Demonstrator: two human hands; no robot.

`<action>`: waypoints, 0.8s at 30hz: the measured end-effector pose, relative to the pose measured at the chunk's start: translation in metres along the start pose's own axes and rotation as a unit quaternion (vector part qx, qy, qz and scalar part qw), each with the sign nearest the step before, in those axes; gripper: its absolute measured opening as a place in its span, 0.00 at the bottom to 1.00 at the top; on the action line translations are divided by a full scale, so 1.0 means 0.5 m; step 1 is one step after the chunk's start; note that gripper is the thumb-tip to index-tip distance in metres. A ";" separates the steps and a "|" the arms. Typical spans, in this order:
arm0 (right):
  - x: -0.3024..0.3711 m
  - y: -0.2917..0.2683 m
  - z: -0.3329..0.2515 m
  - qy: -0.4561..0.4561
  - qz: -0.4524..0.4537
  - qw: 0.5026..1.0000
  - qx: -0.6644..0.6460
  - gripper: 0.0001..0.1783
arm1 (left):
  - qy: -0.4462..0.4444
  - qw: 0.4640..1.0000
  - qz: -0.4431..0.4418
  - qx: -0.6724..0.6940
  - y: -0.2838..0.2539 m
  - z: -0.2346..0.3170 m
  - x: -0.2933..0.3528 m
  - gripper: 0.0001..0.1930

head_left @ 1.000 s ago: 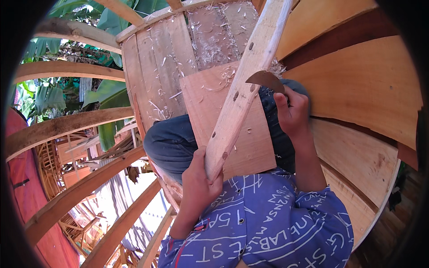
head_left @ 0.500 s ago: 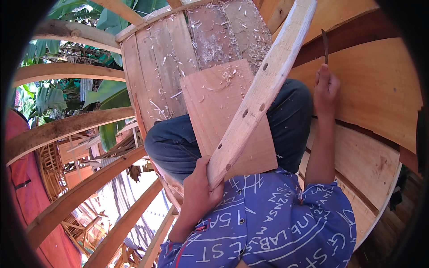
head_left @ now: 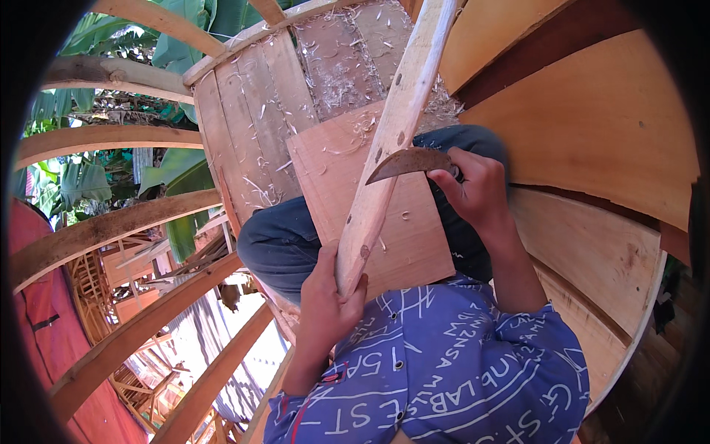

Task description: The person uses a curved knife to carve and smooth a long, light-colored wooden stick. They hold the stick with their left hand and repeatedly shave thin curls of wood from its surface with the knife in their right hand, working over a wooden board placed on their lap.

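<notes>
Across my lap slants a long pale wooden strip [head_left: 388,152] with a row of dark spots along it. My left hand [head_left: 325,300] is closed around its near end. In my right hand [head_left: 477,185] is a knife [head_left: 409,164] with a curved, rusty-brown blade; my fingers hide most of its handle. The blade lies over the middle of the strip, its tip pointing left; whether it touches the wood I cannot tell. Beneath the strip, a flat rectangular board [head_left: 414,237] rests on my crossed legs, with a few curled shavings on it.
Plank flooring [head_left: 255,111] strewn with wood shavings lies beyond my knees. Curved wooden ribs [head_left: 118,140] stand along the left, with banana leaves [head_left: 177,177] outside them. Broad curved planks [head_left: 584,126] rise close on the right.
My right hand has swung left and inward, bringing the knife from the right side over the strip. The strip has shifted slightly left and stands a little steeper, still in my left hand.
</notes>
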State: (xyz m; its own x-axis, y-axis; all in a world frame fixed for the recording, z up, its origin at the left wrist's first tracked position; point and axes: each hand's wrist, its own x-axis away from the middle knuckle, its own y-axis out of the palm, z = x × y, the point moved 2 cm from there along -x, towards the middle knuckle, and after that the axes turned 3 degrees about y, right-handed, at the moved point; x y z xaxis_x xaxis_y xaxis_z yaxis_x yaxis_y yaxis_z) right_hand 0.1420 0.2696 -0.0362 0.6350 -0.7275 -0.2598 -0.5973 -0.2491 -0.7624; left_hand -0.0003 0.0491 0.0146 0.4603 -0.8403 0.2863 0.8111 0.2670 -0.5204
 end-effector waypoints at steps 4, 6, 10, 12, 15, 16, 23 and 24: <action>-0.007 -0.013 0.004 0.009 0.033 0.999 0.015 0.30 | -0.007 1.000 -0.004 0.011 0.004 0.019 0.000 0.24; -0.011 -0.019 0.002 0.016 0.033 0.999 0.025 0.30 | -0.005 1.000 -0.003 0.007 0.004 0.018 0.002 0.25; -0.024 -0.017 0.037 0.039 0.069 0.997 -0.001 0.31 | -0.003 1.000 -0.009 -0.005 0.003 0.012 0.010 0.24; -0.036 -0.024 0.066 0.093 0.093 0.991 -0.030 0.32 | -0.013 1.000 -0.019 -0.004 0.004 0.008 0.017 0.24; -0.048 -0.048 0.085 0.166 0.088 0.981 -0.054 0.31 | -0.022 0.999 -0.031 0.001 0.010 -0.014 0.031 0.23; -0.048 -0.051 0.085 0.163 0.080 0.982 -0.061 0.31 | -0.021 0.999 -0.032 0.003 0.012 -0.020 0.036 0.22; 0.031 0.029 -0.020 0.039 -0.074 0.993 -0.077 0.30 | -0.018 0.999 0.009 0.029 0.013 -0.035 0.018 0.22; 0.041 0.038 -0.029 0.036 -0.084 0.992 -0.091 0.30 | -0.019 0.999 0.005 0.035 0.012 -0.034 0.013 0.22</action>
State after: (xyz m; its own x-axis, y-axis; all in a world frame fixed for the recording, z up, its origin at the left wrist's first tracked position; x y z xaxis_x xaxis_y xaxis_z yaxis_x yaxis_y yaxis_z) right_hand 0.1364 0.2407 -0.0472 0.7007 -0.7077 -0.0905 -0.5684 -0.4770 -0.6703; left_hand 0.0012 0.0373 -0.0003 0.4809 -0.8189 0.3133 0.8293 0.3087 -0.4658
